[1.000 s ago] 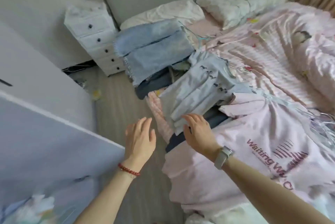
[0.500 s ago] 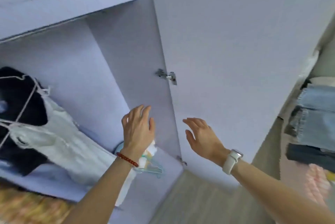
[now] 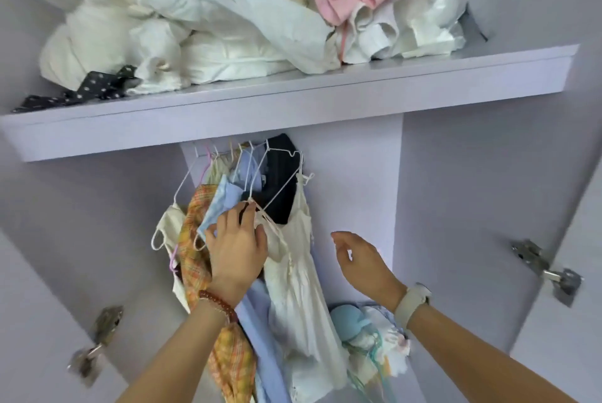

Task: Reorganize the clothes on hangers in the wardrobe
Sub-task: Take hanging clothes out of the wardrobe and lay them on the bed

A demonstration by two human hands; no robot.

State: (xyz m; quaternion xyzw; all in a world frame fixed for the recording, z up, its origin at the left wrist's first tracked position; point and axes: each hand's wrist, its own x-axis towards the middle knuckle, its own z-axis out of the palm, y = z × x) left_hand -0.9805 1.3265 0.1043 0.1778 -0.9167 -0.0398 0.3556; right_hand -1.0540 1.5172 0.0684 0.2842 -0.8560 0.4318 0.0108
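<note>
Head view: left hand (image 3: 236, 252) presses hanging clothes (image 3: 293, 259); right hand (image 3: 361, 259) beside.

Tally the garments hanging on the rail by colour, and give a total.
White or cream: 2, the white dress and a cream top
Orange plaid: 1
Light blue: 1
Black: 1
Total: 5 that can be told apart; others may be hidden.

Hanging clothes (image 3: 293, 259) below shelf (image 3: 293, 99); bundles (image 3: 182, 28) on it.
</note>
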